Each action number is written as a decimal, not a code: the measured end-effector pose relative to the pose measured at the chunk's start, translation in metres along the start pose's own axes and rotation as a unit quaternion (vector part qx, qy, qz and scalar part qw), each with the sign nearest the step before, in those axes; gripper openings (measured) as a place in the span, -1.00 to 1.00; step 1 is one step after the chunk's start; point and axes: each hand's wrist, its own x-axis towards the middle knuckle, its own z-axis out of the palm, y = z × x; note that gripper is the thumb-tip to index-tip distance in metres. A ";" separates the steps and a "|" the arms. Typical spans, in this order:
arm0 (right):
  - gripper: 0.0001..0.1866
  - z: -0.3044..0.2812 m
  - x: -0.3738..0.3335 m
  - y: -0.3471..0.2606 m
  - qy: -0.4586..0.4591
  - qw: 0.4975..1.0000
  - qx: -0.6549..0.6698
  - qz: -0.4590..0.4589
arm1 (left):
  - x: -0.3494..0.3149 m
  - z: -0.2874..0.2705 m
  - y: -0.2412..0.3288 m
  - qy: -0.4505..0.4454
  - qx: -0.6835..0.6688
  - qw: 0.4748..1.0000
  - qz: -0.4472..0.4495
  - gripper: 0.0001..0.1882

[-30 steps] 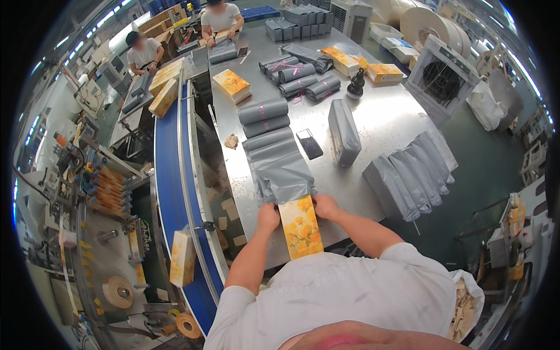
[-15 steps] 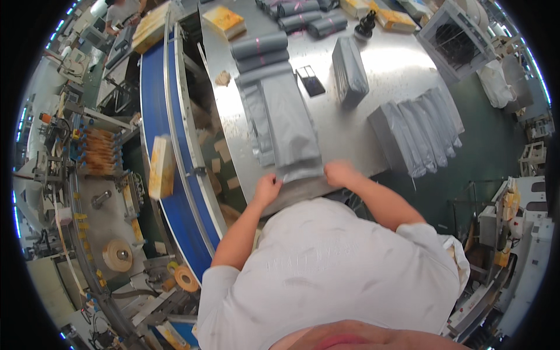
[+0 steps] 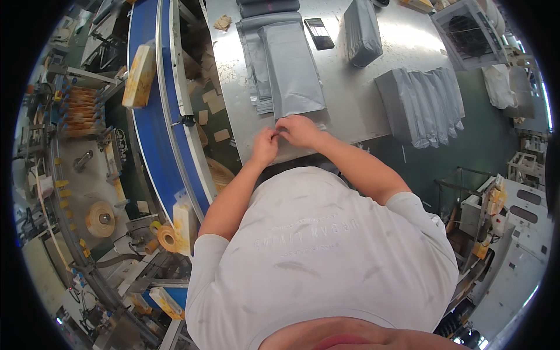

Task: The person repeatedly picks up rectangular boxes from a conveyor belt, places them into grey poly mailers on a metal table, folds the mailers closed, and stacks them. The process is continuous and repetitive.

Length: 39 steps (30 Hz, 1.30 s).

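At the table's near edge, my left hand point(image 3: 265, 146) and my right hand point(image 3: 298, 131) meet, their fingertips pinched together. Whatever lies between them is too small to make out. Just beyond them a flat grey plastic bag point(image 3: 294, 73) lies lengthwise, its near left corner against my right hand. Beneath and left of it is a stack of more grey bags point(image 3: 254, 67). Rolled grey bags point(image 3: 268, 7) lie at the far end of the stack.
On the metal table point(image 3: 361, 105) are a black phone point(image 3: 319, 34), an upright grey-wrapped pack point(image 3: 362, 35) and, at the right edge, a row of filled grey bags point(image 3: 420, 105). Left runs a blue conveyor point(image 3: 153, 131) carrying a yellow-and-white box point(image 3: 140, 76). Machinery with tape rolls point(image 3: 100, 219) stands farther left.
My right hand has moved left from the bag's near right corner to my left hand. The whole view has shifted, and another yellow-and-white box now shows low beside the conveyor.
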 end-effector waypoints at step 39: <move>-0.72 -0.070 0.025 0.125 0.141 0.888 0.285 0.332 | 0.118 0.001 -0.011 0.142 -0.100 0.961 -0.216 -0.77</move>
